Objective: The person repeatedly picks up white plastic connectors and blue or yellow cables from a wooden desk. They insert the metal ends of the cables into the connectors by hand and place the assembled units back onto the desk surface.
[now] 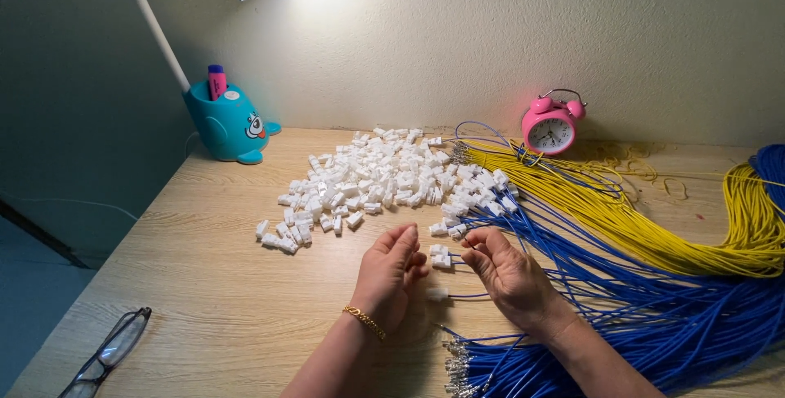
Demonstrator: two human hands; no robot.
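My left hand, with a gold bracelet at the wrist, has its fingertips closed on a small white plastic connector. My right hand pinches a thin blue wire between thumb and forefinger, and the wire's end meets that connector. Both hands hover just above the wooden desk. Below them lies another white connector with a blue wire fitted in it. A big heap of loose white connectors lies just beyond the hands.
A thick bundle of blue wires and one of yellow wires fill the desk's right side. At the wall stand a pink alarm clock and a teal pen holder that carries a lamp arm. Glasses lie at the front left.
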